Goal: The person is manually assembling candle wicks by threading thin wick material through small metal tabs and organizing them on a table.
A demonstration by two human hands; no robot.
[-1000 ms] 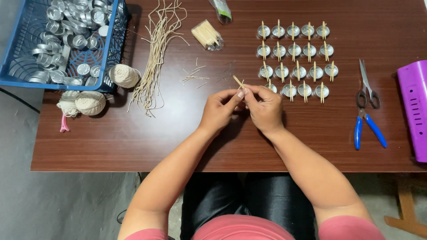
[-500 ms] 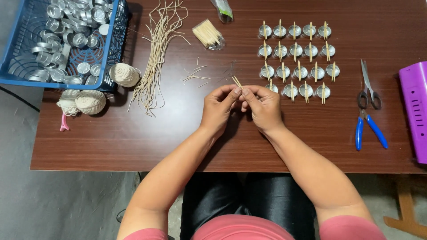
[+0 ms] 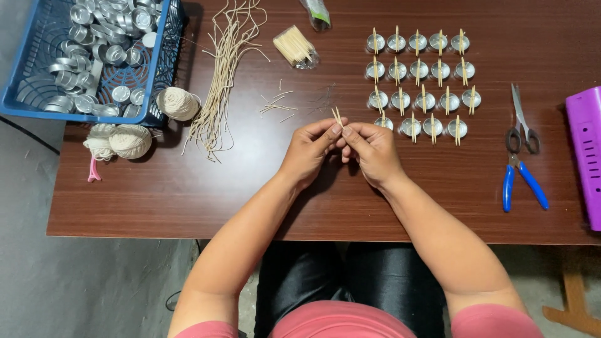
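A pair of thin wooden sticks point(image 3: 337, 116) is held just above the counter point(image 3: 188, 188), near its middle, and points up and away from the person. The left hand point(image 3: 310, 150) pinches the sticks with its grip closed on their lower end. The right hand point(image 3: 370, 150) touches the left one, and its fingertips are pressed together at the same spot; I cannot tell if they hold the sticks or something smaller.

Just beside the right hand, small round metal cups point(image 3: 418, 81) stand in four rows, each with sticks across its top. To the right of them lie scissors point(image 3: 521, 125) and blue-handled pliers point(image 3: 523, 184), and a purple box point(image 3: 585, 156) is at the edge. To the left of the hands are short cut pieces point(image 3: 278, 105), a packet of sticks point(image 3: 295, 47), a bundle of pale cords point(image 3: 222, 75), balls of string point(image 3: 178, 103), and a blue basket point(image 3: 37, 109) with empty metal cups.
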